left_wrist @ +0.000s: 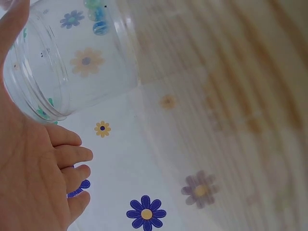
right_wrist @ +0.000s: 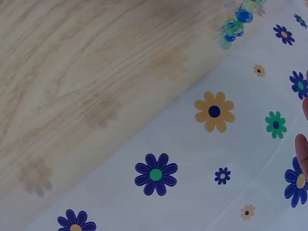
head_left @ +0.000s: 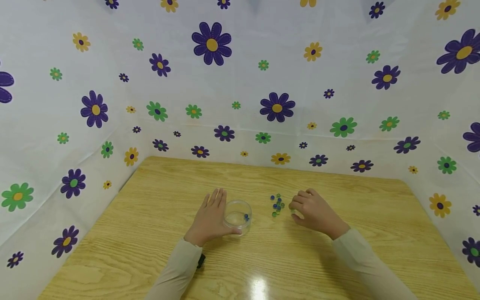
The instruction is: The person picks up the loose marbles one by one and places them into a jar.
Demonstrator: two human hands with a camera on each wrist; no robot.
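A clear round jar (head_left: 238, 216) stands on the table with a few blue marbles (head_left: 246, 217) inside. My left hand (head_left: 210, 218) rests against the jar's left side, fingers straight and thumb along its near side. In the left wrist view the jar's threaded rim (left_wrist: 53, 72) lies beside the palm. Right of the jar lies a cluster of blue and green glass marbles (head_left: 277, 206). My right hand (head_left: 313, 210) is just right of this cluster, fingers bent; a small pale-green marble (head_left: 293, 211) shows between thumb and forefinger, partly hidden.
The wood-grain table (head_left: 168, 187) extends around both hands. A white flower-print cloth (head_left: 240, 83) hangs behind the table and along both sides. Something dark (head_left: 201, 261) sits by the left sleeve's cuff.
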